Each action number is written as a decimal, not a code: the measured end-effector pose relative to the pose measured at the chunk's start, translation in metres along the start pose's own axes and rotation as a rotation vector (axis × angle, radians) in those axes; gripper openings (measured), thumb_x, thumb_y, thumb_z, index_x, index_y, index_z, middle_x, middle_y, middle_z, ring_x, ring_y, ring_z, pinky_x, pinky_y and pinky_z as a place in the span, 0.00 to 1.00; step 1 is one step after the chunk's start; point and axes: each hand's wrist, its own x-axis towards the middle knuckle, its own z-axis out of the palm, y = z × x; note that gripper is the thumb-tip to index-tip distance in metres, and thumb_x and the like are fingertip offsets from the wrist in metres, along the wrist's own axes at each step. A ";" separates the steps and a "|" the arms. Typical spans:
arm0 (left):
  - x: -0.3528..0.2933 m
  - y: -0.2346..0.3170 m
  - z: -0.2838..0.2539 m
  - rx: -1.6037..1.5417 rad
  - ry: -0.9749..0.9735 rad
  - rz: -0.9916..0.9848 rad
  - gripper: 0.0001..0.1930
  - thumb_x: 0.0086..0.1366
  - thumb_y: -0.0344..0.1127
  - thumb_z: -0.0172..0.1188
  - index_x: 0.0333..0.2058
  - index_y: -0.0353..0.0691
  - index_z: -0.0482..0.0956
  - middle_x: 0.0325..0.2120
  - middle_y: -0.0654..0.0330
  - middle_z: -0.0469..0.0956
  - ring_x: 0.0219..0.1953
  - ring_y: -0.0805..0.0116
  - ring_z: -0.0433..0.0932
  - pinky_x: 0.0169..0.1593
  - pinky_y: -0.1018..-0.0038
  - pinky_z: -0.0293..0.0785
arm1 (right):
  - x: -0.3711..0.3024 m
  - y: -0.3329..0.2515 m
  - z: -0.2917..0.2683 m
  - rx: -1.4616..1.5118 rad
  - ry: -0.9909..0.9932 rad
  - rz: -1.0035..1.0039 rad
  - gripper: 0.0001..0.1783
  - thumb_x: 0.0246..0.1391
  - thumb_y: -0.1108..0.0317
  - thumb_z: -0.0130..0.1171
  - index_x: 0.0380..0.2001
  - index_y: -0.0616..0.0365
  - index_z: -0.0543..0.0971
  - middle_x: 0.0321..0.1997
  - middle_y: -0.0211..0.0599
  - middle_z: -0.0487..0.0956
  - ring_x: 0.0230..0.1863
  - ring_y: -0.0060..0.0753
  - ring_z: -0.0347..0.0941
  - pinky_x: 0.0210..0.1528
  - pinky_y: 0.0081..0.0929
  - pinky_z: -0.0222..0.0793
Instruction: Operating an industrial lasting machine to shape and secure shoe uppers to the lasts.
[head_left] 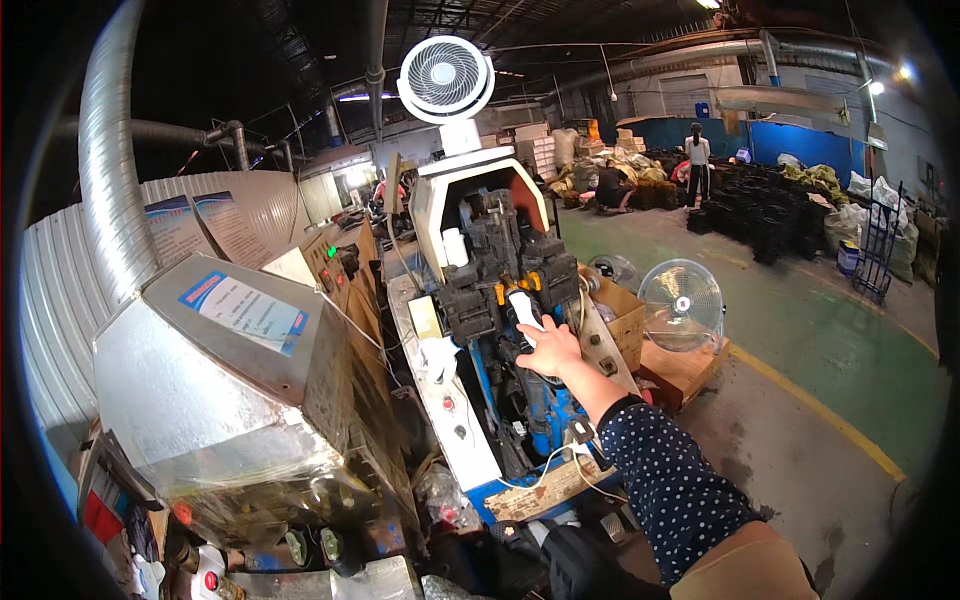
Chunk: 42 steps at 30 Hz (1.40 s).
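My right hand (551,350) reaches in from the lower right, its sleeve dark with white dots. The fingers are spread over a white and dark elongated piece (524,309) that sits in the machine (500,290); they appear to touch its near end. Just beyond this piece are yellow-orange parts (516,285) of the black clamping mechanism. What lies under my palm is hidden. My left hand is out of view. A white crumpled thing (439,358) rests on the machine's left side panel.
A metal hood (220,370) with a wide duct (110,160) stands at the left. A white fan (445,80) tops the machine; another fan (682,305) is at the right beside a cardboard box (615,320). Farther off, people stand and crouch near a dark heap (765,215).
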 end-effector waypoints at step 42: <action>0.022 -0.010 0.028 0.025 0.317 0.117 0.12 0.58 0.42 0.63 0.32 0.38 0.82 0.26 0.46 0.79 0.30 0.44 0.77 0.35 0.55 0.74 | 0.047 -0.012 -0.028 0.099 0.017 0.011 0.45 0.41 0.42 0.65 0.66 0.30 0.67 0.72 0.45 0.59 0.64 0.54 0.64 0.65 0.39 0.63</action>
